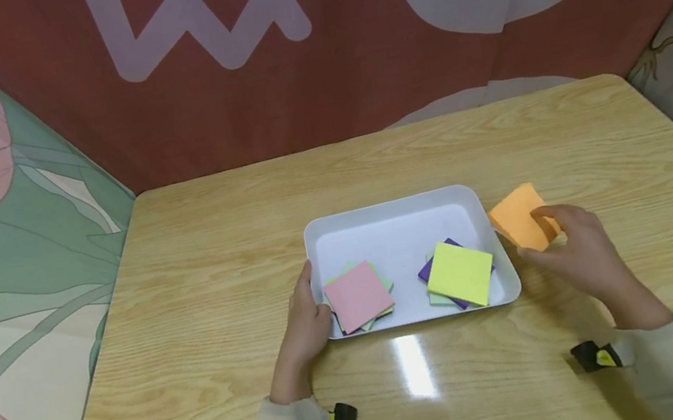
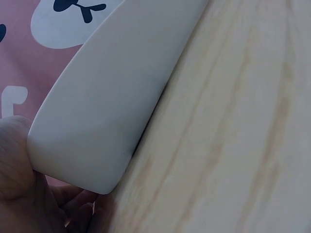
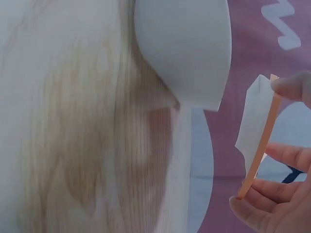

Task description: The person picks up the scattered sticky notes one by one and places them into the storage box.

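Note:
A white tray [image 1: 391,234] lies on the table in the head view. My left hand [image 1: 307,326] grips its left side, the thumb at the rim; in the left wrist view, curled fingers [image 2: 77,206] show at the tray's corner. My right hand [image 1: 581,253] pinches an orange sticky note pad [image 1: 519,219] by its edges, just off the tray's right side. Seen edge-on in the right wrist view, the orange pad [image 3: 265,138] has a loose white sheet [image 3: 255,116] on one face. Inside the tray, a pink pad [image 1: 359,297] tops the left pile and a yellow pad [image 1: 461,273] the right pile.
The wood-grain table [image 1: 204,263] extends on every side of the tray. Behind it stands a red-brown patterned wall covering [image 1: 355,86]. Green and purple pads stick out beneath the top pads in the two piles. A black strap piece [image 1: 344,417] hangs at the left wrist.

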A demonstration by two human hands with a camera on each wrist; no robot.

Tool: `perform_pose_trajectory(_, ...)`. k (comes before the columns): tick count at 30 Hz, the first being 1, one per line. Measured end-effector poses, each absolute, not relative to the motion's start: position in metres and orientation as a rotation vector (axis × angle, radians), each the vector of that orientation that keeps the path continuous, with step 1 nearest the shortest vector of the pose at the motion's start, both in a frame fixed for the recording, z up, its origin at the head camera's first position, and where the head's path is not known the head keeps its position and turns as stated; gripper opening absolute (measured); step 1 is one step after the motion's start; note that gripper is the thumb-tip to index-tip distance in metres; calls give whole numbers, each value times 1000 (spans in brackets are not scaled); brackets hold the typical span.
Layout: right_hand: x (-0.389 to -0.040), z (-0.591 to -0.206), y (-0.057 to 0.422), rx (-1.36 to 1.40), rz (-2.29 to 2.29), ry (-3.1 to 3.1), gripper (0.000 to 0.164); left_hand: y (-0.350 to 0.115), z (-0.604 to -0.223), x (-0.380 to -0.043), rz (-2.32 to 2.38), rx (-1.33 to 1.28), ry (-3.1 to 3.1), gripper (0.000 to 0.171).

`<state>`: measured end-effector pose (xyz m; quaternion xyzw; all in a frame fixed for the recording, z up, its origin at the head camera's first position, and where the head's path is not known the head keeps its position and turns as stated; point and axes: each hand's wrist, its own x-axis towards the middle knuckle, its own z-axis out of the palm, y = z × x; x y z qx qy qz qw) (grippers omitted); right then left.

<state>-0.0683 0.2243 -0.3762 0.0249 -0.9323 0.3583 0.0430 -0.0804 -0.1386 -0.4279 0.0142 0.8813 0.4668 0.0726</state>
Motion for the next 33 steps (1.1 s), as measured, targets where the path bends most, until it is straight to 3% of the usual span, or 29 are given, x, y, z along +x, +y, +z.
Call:
perform_pose_trajectory(17,-66,-385,187,501,1076,-2823,55,-138,-427,-80,1402,27,2647,68)
perform_pose_trajectory(33,-67,-392,178,614,949,-2851,53,-139,-426,-80,1403,15,2629,68)
